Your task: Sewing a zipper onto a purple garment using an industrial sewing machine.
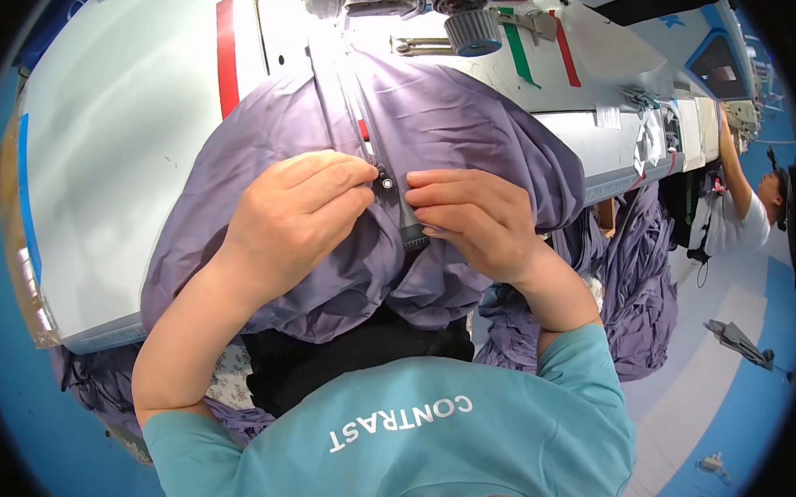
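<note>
Head view: the cloth (pixel 472 119) is draped over the front edge of the table (pixel 107 192), tabletop exposed leftward. The zip (pixel 386 183) is pinched by the left hand (pixel 293 213); cloth beside it, by the right hand (pixel 485 219).

A white table (pixel 116 191) fills the space in front of the person, with a blue strip (pixel 28 191) along its left edge. Purple cloth (pixel 472 119) lies bunched across its middle and hangs over the near edge. A red strip (pixel 227 59) runs left of the sewing machine (pixel 474 30); a green strip (pixel 518 51) and another red strip (pixel 566 51) lie to its right.
</note>
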